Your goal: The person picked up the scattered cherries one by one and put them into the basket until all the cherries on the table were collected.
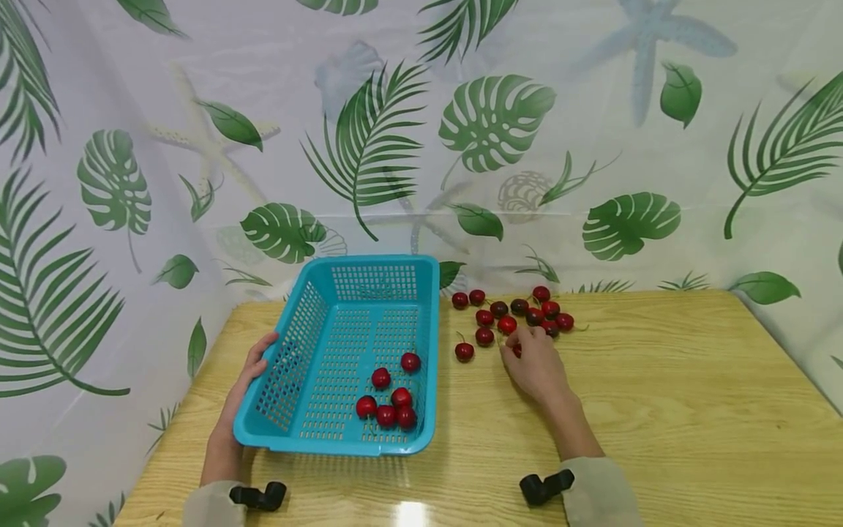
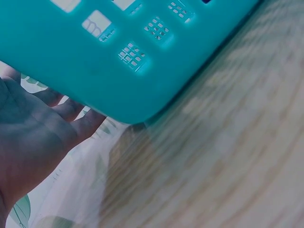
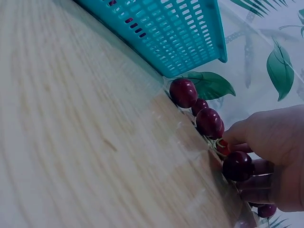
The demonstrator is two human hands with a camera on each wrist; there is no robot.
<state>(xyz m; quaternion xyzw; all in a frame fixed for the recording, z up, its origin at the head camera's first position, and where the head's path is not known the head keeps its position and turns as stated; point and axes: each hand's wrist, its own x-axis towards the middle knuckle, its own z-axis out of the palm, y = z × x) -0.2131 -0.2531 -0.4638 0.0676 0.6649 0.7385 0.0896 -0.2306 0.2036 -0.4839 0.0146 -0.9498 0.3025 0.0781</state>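
A blue perforated plastic basket [image 1: 263,439] stands on the table with several red cherries [image 1: 386,416] in its right front part. My left hand [image 1: 249,373] rests along the basket's left side; in the left wrist view its extended fingers pass behind the basket's corner. Right of the basket lie several loose cherries [image 1: 484,337], bright to dark red, some with green stems. My right hand [image 1: 536,366] is at their near edge, pinching a cherry [image 1: 517,350] between thumb and fingers. In the right wrist view, a dark cherry [image 3: 238,166] shows against these fingers.
The wooden table [image 1: 672,395] reaches to the right and towards me. Behind and at the left hangs a white curtain [image 1: 566,183] printed with green leaves, close to the loose cherries and the table's back edge.
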